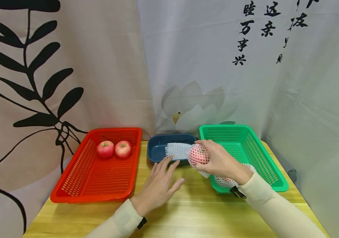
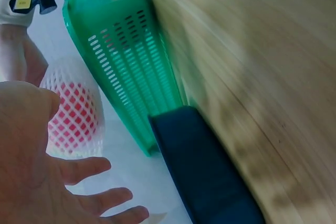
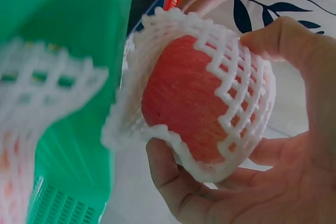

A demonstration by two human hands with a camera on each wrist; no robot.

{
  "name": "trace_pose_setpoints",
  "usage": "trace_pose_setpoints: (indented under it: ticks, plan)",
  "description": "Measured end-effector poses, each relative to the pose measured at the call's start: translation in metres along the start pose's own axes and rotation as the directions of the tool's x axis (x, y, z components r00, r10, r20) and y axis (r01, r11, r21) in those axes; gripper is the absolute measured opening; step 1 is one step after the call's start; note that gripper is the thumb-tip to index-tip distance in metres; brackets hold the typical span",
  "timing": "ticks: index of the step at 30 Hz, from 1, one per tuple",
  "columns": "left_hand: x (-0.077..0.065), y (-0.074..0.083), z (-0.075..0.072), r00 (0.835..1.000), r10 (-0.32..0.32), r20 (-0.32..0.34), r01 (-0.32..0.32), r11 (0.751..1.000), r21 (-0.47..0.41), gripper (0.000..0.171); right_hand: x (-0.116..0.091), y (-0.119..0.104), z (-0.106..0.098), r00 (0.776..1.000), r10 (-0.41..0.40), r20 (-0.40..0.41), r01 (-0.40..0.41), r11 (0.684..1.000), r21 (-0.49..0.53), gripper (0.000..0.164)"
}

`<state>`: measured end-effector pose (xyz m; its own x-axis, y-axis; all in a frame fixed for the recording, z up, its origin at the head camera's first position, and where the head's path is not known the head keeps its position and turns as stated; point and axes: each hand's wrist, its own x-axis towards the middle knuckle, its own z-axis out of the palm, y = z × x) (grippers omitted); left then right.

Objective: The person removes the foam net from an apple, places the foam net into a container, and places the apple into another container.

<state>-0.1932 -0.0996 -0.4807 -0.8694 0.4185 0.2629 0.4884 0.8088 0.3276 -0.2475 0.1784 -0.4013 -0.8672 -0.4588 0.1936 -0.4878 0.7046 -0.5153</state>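
My right hand (image 1: 221,162) grips an apple (image 3: 181,98) wrapped in a white foam net (image 3: 239,93), beside the front left corner of the green basket (image 1: 279,185). In the right wrist view the net's open end leaves part of the red skin bare. My left hand (image 1: 158,186) hovers in front of the blue tray (image 1: 154,148), its fingers spread and holding nothing. A flat white foam net (image 1: 179,150) lies in that tray. Another netted apple (image 1: 226,181) sits in the green basket, partly hidden by my right wrist.
A red basket (image 1: 98,195) on the left holds two bare apples (image 1: 114,149) near its back. All the containers stand on a wooden table (image 1: 187,211). Behind them hangs a printed cloth (image 1: 187,49).
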Motion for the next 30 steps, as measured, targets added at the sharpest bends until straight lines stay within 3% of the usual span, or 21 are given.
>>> trace_pose_setpoints:
  ticks: [10,21,30]
  plan:
    - [-0.009,-0.013,-0.007,1.000,-0.028,-0.008,0.028,0.999,0.026,0.073,-0.001,-0.018,0.019,0.999,-0.036,0.034,0.035,0.999,0.031,0.081]
    - [-0.016,-0.021,-0.011,0.997,-0.071,-0.022,0.071,0.997,0.004,0.070,-0.005,-0.030,0.045,0.996,-0.031,0.085,0.032,0.999,-0.019,0.085]
    - [-0.024,-0.023,-0.011,0.997,-0.074,-0.027,0.075,0.997,0.036,0.069,-0.010,-0.034,0.069,0.989,-0.053,0.135,0.057,0.998,-0.030,0.082]
